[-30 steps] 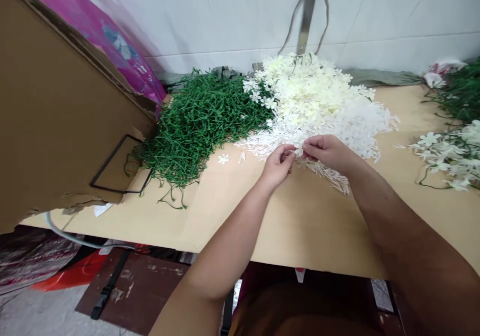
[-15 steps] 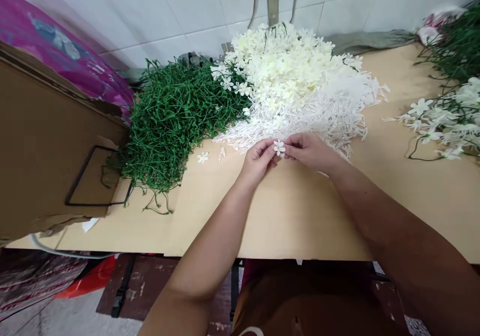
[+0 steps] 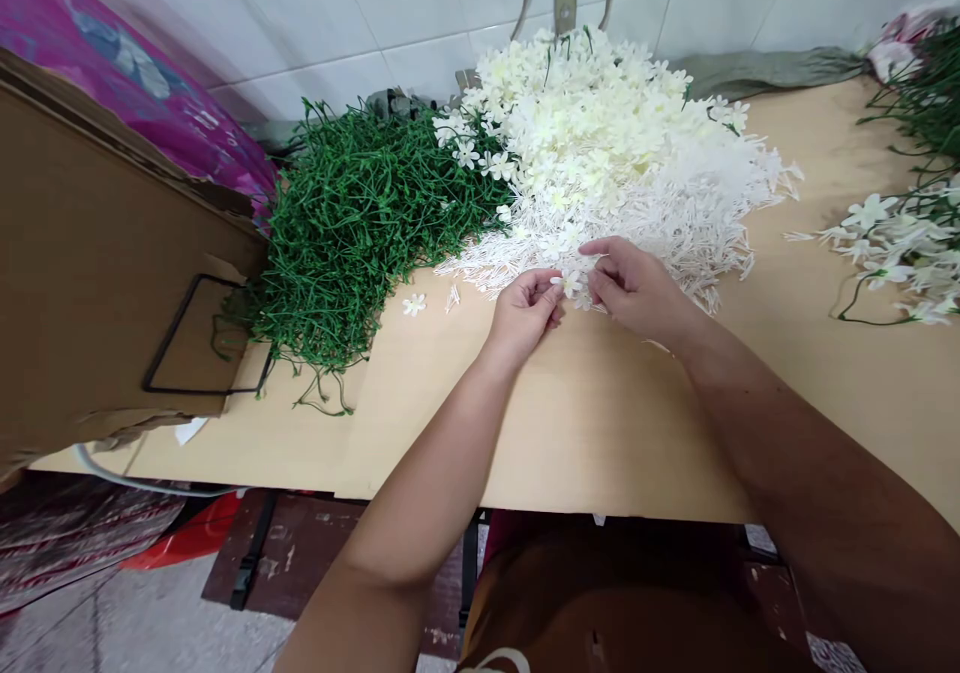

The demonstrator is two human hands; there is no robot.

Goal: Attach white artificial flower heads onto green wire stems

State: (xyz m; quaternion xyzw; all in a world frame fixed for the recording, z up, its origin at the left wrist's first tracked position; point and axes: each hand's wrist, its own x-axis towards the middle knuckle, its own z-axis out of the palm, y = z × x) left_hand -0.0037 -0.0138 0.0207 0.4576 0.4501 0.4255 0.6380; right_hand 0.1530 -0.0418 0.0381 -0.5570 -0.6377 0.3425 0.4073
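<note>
Between the thumb and fingers of my left hand (image 3: 527,310) is a white artificial flower (image 3: 571,283), held just above the table. My right hand (image 3: 637,288) is to the right of that flower, its index finger stretched out and its thumb apart, with nothing visible in it. Just beyond both hands lies a heap of thin white stamen-like sticks (image 3: 675,208). Behind them rises a pile of cream-white flower heads (image 3: 585,103). A tangle of green plastic stems (image 3: 375,213) lies to the left of the flowers.
On the table (image 3: 450,413) lie a loose flower (image 3: 414,304) and a few short white pieces (image 3: 452,298). A cardboard box (image 3: 97,253) with a black wire frame (image 3: 154,363) stands at left. Assembled white flower sprays (image 3: 907,253) lie at right. A tiled wall (image 3: 420,13) bounds the back.
My right hand has let go of the flower and moved slightly away, its index finger now extended. My left hand still holds the flower. The whole view has shifted slightly.
</note>
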